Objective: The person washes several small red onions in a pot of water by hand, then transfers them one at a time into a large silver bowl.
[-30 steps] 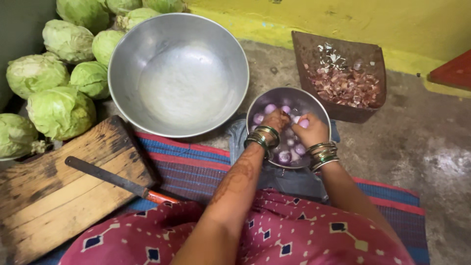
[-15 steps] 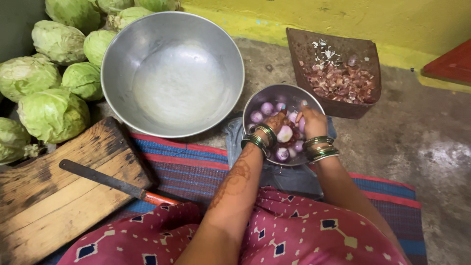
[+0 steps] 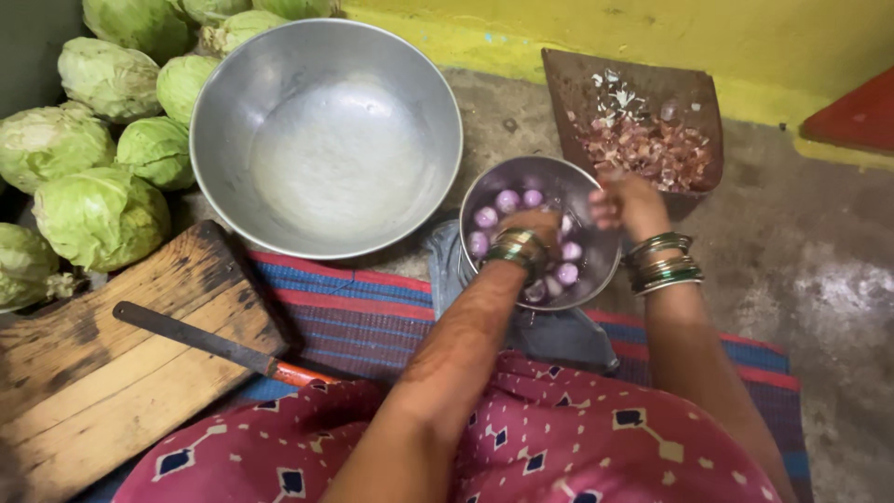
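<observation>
Your left hand (image 3: 535, 226) is in the small steel bowl (image 3: 596, 279), fingers curled among peeled onions (image 3: 507, 199). Right hand (image 3: 633, 203) clenched, contents unclear. Skins pile in tray (image 3: 689, 102); big bowl (image 3: 326, 140) empty, knife (image 3: 214, 343) idle.

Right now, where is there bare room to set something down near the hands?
Free: the big steel bowl's empty inside, the wooden board below the knife, and concrete floor right of the right hand. Crowded: the small onion bowl holding the left hand, and the cabbages.
</observation>
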